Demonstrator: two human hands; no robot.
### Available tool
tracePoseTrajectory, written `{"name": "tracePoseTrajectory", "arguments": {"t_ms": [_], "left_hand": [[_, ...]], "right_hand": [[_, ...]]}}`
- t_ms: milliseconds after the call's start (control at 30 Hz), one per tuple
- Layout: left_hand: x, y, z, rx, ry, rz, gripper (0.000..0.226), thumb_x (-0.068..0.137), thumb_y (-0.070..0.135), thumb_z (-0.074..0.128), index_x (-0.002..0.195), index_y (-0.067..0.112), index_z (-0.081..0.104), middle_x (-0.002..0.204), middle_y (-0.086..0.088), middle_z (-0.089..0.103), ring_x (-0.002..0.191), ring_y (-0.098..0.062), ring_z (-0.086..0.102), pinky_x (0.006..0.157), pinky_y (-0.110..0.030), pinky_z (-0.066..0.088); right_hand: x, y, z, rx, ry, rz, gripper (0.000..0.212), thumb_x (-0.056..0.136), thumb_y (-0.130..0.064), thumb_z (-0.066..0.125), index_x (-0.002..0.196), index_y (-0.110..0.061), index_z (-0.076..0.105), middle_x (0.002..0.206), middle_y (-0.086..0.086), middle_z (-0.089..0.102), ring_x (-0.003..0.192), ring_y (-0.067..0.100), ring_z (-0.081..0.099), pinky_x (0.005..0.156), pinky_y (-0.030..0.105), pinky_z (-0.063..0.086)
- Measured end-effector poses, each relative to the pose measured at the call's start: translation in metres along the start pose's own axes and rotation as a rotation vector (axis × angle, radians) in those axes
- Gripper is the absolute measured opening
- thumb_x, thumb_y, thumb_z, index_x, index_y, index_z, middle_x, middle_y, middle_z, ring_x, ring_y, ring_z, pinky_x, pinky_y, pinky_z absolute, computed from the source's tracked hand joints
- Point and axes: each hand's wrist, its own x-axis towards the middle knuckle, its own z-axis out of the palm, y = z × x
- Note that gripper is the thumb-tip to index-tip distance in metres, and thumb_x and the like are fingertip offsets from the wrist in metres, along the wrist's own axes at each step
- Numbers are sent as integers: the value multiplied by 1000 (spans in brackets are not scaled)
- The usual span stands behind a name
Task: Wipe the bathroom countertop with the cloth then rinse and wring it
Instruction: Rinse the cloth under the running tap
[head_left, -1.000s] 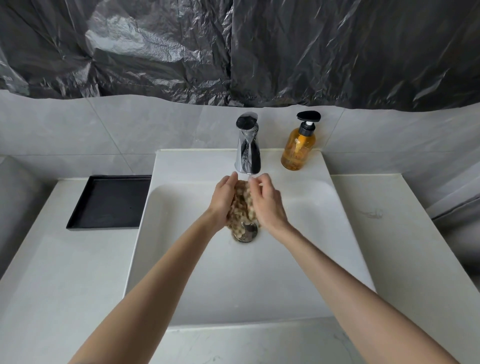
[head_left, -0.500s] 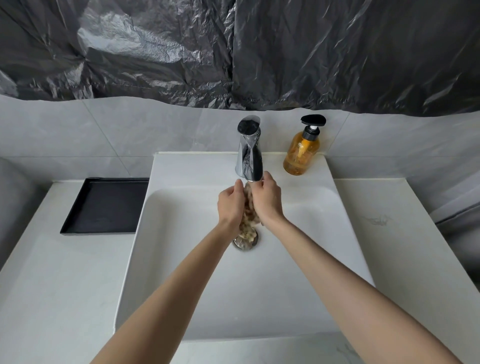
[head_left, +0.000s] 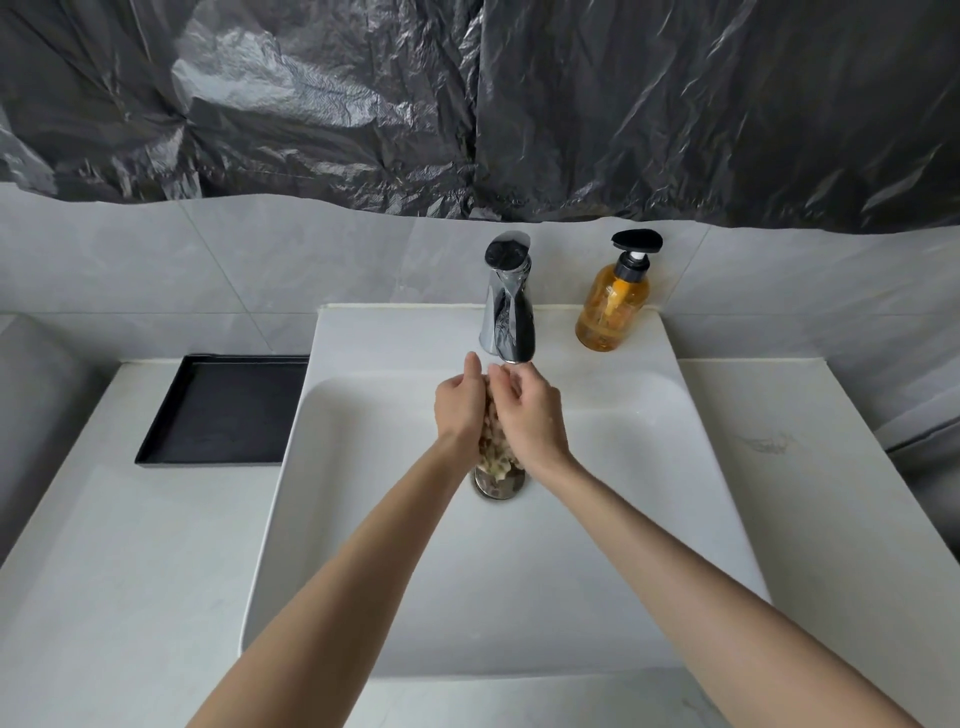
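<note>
Pressing together under the one tap (head_left: 506, 301), the left hand (head_left: 460, 402) and right hand (head_left: 530, 413) squeeze a single bunched cloth (head_left: 492, 449) between their palms, above the drain (head_left: 498, 484) of the sink (head_left: 363, 519). One soap bottle (head_left: 613, 306) stands on the sink's back ledge, and one black tray (head_left: 223, 410) lies on the countertop (head_left: 130, 571).

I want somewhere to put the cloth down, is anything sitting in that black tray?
No, the black tray left of the sink shows only its bare dark bottom.
</note>
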Motion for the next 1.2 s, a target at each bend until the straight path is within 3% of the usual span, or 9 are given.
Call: {"name": "tracePoseTrajectory", "arguments": {"t_ms": [100,267,367,500,667,867,1000,1133,1200], "left_hand": [[-8,-4,5,-13,-57,4,45,95,39,44,65,9,60,68,-6,60,68,-21,58,72,-33,51],[1,5,-5,2,-25,3,48,95,41,44,63,9,59,63,-4,59,64,-21,57,66,-31,48],[-5,-4,0,23,-102,-27,45,94,42,46,71,6,60,73,-8,62,72,-24,60,75,-34,51],[1,-2,-17,-47,-203,-87,43,91,41,45,76,7,66,78,-11,67,77,-27,64,77,-36,50],[-8,-18,-36,-13,-467,-137,28,93,15,43,101,0,65,85,-7,64,72,-16,62,65,-24,49],[-9,-11,-30,15,-275,-56,18,93,19,47,76,21,47,71,4,51,62,-13,46,53,-25,34],[-13,-3,-21,18,-259,18,16,92,21,49,76,20,48,68,3,54,63,-14,50,53,-25,37],[-20,-8,-16,75,-345,66,15,94,17,44,80,18,49,71,1,55,66,-12,53,57,-23,41],[-17,-6,-16,82,-307,76,15,96,20,43,81,18,45,69,1,52,62,-13,50,54,-25,38]], "right_hand": [[18,-1,-3,-9,92,150,17,94,-22,48,81,-12,52,81,5,63,75,23,55,64,28,36],[-3,-2,2,13,24,-24,20,96,-25,53,89,-8,60,76,-3,63,69,13,57,64,26,41],[11,0,3,36,160,141,19,95,-23,48,83,-9,55,79,6,64,77,27,57,62,28,34],[-8,3,4,54,22,-98,21,97,-24,51,83,-9,56,70,-5,59,67,12,55,60,24,39],[29,20,-17,226,143,243,32,96,-38,49,78,-13,53,73,0,57,79,20,56,79,39,47],[14,20,-17,178,155,159,27,95,-37,51,77,-18,52,66,-7,56,64,12,54,69,32,44],[-5,14,-5,27,-1,-25,23,96,-32,50,82,-15,52,64,-4,58,60,14,53,62,31,41],[16,1,-9,69,155,109,18,99,-25,45,87,-13,52,79,3,59,72,22,51,61,26,30],[9,0,-5,39,79,68,19,98,-25,45,88,-11,52,81,3,60,73,22,53,61,26,31]]}}
